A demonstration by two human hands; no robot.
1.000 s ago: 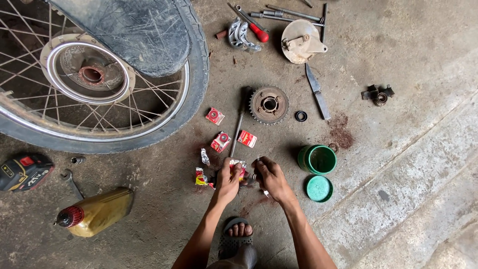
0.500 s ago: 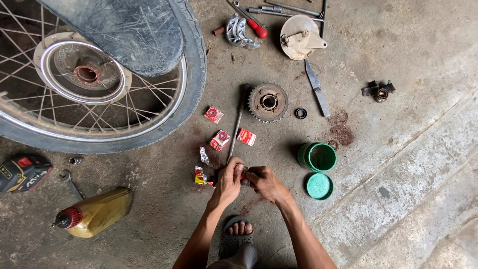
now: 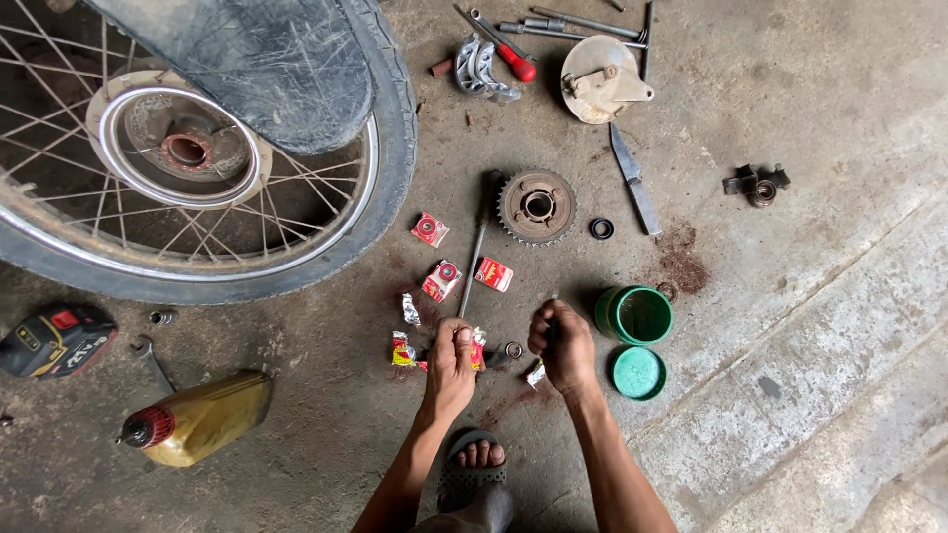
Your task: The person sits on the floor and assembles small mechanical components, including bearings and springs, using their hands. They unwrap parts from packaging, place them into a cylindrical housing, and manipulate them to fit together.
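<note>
1. Spoked wheel [image 3: 197, 168] at far left on the concrete floor [image 3: 810, 375].
2. Left hand [image 3: 451, 367] pinches a small red packet [image 3: 475, 347], fingers closed on it.
3. Right hand [image 3: 563, 345] fisted around a thin tool [image 3: 553, 301], upright.
4. Green tub [image 3: 637, 314] just right, lid [image 3: 638, 372] below.

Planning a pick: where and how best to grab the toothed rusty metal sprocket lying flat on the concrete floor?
Grip the toothed rusty metal sprocket across its outer rim, coming straight down. It lies flat, so only rim and centre hole offer purchase. Probably pinch upper-left to lower-right: the long metal rod lies close along its left edge.
</note>
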